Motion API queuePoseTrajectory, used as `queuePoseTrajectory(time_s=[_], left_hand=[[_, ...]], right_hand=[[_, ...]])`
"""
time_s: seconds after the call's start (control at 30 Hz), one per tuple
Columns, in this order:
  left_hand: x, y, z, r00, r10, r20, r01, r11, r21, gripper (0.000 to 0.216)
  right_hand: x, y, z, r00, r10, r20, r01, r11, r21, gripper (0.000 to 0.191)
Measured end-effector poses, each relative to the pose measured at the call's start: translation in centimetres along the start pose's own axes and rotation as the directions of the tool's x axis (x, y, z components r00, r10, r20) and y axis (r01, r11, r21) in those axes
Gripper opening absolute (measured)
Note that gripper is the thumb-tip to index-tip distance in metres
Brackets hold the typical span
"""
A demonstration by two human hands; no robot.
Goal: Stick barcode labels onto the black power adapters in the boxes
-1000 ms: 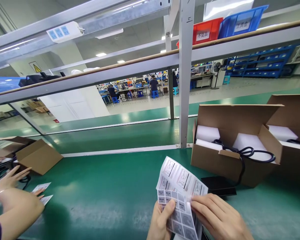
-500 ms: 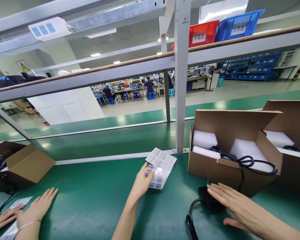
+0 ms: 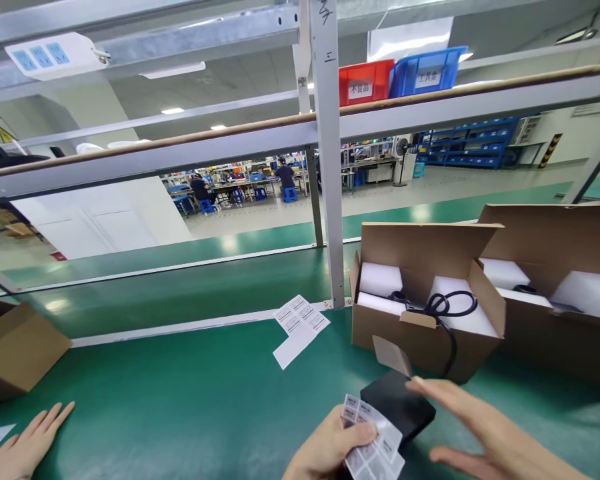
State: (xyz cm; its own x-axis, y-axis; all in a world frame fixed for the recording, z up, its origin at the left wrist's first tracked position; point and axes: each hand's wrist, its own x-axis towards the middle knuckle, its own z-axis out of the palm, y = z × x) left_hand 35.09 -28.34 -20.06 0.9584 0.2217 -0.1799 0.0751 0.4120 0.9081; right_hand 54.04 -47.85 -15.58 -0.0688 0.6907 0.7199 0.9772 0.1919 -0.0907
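Observation:
My left hand (image 3: 325, 448) is at the bottom centre, closed on a small sheet of printed stickers (image 3: 375, 445). Right behind the sheet lies a flat black block (image 3: 399, 405) on the green belt. My right hand (image 3: 485, 433) is beside it with fingers stretched out and apart; its fingertips reach the block's right edge and hold nothing. A black cable (image 3: 447, 320) runs from the block up into an open cardboard box (image 3: 425, 343) lined with white foam. Another label sheet (image 3: 300, 325) lies flat on the belt near the metal post (image 3: 330, 200).
A second open cardboard box (image 3: 555, 333) stands to the right of the first. Another brown box (image 3: 15, 350) sits at the left edge. Another person's hand (image 3: 27, 448) rests flat on the belt at the bottom left. Red and blue bins sit on the overhead shelf.
My left hand left a label sheet on the belt by the post and drew back holding a smaller sticker sheet. My right hand lifted off the black block and now hovers beside it.

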Motion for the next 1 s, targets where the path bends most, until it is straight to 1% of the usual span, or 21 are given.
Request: queuePoseTrajectory(time_s=[0.03, 0.1, 0.13, 0.17, 0.2, 0.27, 0.3, 0.33, 0.4, 0.47, 0.57, 0.7, 0.77, 0.93, 1.0], left_hand=[[-0.5, -0.2, -0.1, 0.999, 0.042, 0.027, -0.043, 0.998, 0.035, 0.057], [-1.4, -0.6, -0.3, 0.993, 0.104, 0.06, -0.112, 0.985, 0.134, 0.062], [-1.8, -0.8, -0.3, 0.992, 0.113, 0.058, -0.122, 0.974, 0.193, 0.065], [-2.2, -1.0, -0.3, 0.994, 0.105, 0.042, -0.112, 0.963, 0.246, 0.067], [-2.4, -1.1, -0.3, 0.996, 0.082, 0.019, -0.084, 0.955, 0.285, 0.068], [-2.9, -1.0, 0.1, 0.999, 0.033, 0.001, -0.032, 0.945, 0.324, 0.067], [-3.1, -0.8, 0.4, 1.0, 0.022, 0.02, -0.028, 0.947, 0.319, 0.067], [-3.3, -0.5, 0.8, 0.998, 0.02, 0.053, -0.035, 0.956, 0.293, 0.067], [-3.7, 0.1, 1.5, 0.99, 0.039, 0.132, -0.066, 0.977, 0.2, 0.068], [-4.0, 0.7, 2.0, 0.983, 0.061, 0.173, -0.078, 0.992, 0.097, 0.068], [-4.3, 0.9, 2.2, 0.989, 0.034, 0.145, -0.04, 0.999, 0.035, 0.07], [-4.5, -0.1, 1.6, 0.997, 0.003, 0.082, -0.007, 0.999, 0.051, 0.074], [-4.4, -0.9, 1.2, 0.999, -0.004, 0.049, 0.0, 0.997, 0.074, 0.074], [-4.0, -3.3, -0.2, 0.999, -0.005, -0.034, 0.007, 0.997, 0.073, 0.081], [-3.8, -3.7, -0.5, 0.999, 0.001, -0.035, 0.001, 0.997, 0.08, 0.081]], right_hand=[[0.4, -0.2, -1.4, 0.994, 0.109, -0.028, -0.108, 0.994, 0.03, 0.04], [1.5, -0.6, -4.0, 0.955, 0.294, -0.043, -0.285, 0.948, 0.142, 0.024], [2.1, -0.8, -5.1, 0.926, 0.377, 0.007, -0.369, 0.901, 0.227, 0.025], [2.8, -1.0, -5.9, 0.889, 0.445, 0.109, -0.456, 0.834, 0.312, 0.03], [3.3, -1.2, -6.3, 0.84, 0.489, 0.236, -0.542, 0.75, 0.378, 0.033], [4.1, -1.6, -6.1, 0.726, 0.517, 0.454, -0.687, 0.587, 0.428, 0.037], [4.3, -1.8, -5.7, 0.675, 0.518, 0.525, -0.736, 0.526, 0.426, 0.039], [4.3, -2.0, -5.1, 0.637, 0.514, 0.574, -0.769, 0.482, 0.421, 0.039], [4.1, -2.4, -3.9, 0.588, 0.507, 0.63, -0.806, 0.432, 0.405, 0.04], [3.6, -2.8, -3.0, 0.569, 0.512, 0.644, -0.819, 0.426, 0.386, 0.042], [3.0, -3.4, -2.4, 0.561, 0.543, 0.625, -0.825, 0.429, 0.368, 0.044], [2.6, -3.8, -1.9, 0.564, 0.546, 0.619, -0.824, 0.418, 0.381, 0.042], [2.5, -3.8, -1.7, 0.568, 0.54, 0.621, -0.821, 0.428, 0.378, 0.042], [2.1, -3.6, -1.2, 0.572, 0.536, 0.621, -0.814, 0.461, 0.353, 0.038], [2.0, -3.6, -1.1, 0.571, 0.537, 0.621, -0.815, 0.466, 0.345, 0.038]])
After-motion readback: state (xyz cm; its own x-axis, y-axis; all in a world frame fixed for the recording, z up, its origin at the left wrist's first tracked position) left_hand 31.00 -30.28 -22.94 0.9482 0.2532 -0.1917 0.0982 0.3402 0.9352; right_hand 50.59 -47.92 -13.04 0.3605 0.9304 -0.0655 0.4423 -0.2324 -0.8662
